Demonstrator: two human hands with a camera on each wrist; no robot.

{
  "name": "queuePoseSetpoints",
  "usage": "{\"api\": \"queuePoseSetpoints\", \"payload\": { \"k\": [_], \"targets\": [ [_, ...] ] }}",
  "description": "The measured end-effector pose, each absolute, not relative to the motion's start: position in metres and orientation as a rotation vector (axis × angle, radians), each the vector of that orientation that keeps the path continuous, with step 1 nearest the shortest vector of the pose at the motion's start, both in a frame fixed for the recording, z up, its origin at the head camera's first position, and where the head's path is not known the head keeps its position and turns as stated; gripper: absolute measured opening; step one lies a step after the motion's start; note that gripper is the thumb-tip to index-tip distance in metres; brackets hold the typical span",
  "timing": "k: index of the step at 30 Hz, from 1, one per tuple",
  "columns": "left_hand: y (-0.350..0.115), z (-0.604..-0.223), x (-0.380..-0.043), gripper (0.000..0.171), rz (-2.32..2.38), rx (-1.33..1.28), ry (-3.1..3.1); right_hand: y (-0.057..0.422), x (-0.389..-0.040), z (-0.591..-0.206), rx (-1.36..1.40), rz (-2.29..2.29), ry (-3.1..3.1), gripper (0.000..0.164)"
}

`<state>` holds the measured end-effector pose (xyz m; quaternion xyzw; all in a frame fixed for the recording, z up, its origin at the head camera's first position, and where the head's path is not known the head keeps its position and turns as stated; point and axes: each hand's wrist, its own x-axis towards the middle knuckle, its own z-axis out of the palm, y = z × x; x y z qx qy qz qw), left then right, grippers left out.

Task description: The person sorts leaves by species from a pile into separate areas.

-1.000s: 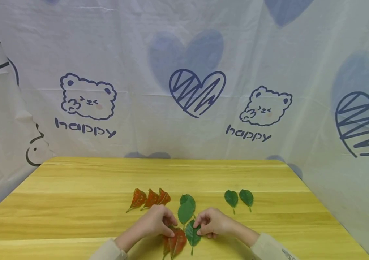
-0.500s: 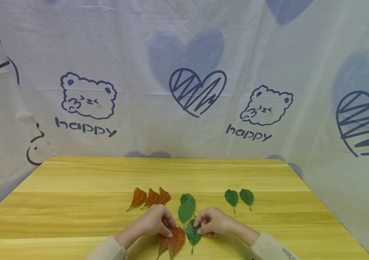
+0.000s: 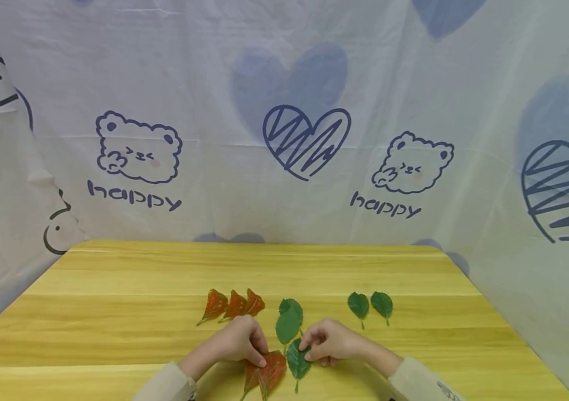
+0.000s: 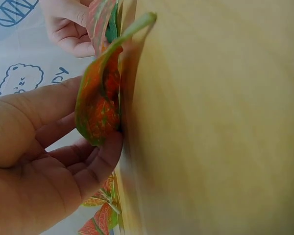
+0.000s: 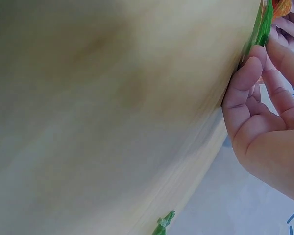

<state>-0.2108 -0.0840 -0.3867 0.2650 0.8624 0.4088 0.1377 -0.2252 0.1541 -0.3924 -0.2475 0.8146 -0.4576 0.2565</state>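
My left hand (image 3: 238, 341) pinches a red leaf (image 3: 273, 372) by its upper edge, low on the wooden table. Another red leaf lies partly under it, stems toward the near edge. Up close in the left wrist view, the curled red leaf (image 4: 95, 110) shows green veins, between thumb and fingers. Just to the right, my right hand (image 3: 333, 341) holds the right edge of a green leaf (image 3: 296, 361) between thumb and forefinger. That leaf's tip lies by the stems of two overlapping green leaves (image 3: 288, 324). The right wrist view shows the green leaf (image 5: 264, 27) edge-on.
Several red leaves (image 3: 215, 304) lie in a row beyond my left hand. Two green leaves (image 3: 358, 306) lie side by side farther right. Behind the yellow wooden table (image 3: 113, 278) hangs a white cloth (image 3: 244, 206) printed with hearts and bears.
The red leaves at my left hand have shifted slightly left and spread apart, opening a small gap beside the green leaf. My right hand has stayed in place.
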Motion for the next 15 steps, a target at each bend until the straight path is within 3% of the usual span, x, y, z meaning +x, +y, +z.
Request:
{"api": "queuePoseSetpoints", "payload": {
  "k": [15],
  "targets": [
    [-0.085,-0.388,-0.212,0.014,1.185,0.744,2.499,0.147,-0.250,-0.376,-0.807,-1.246,2.357,0.014]
  ]
}}
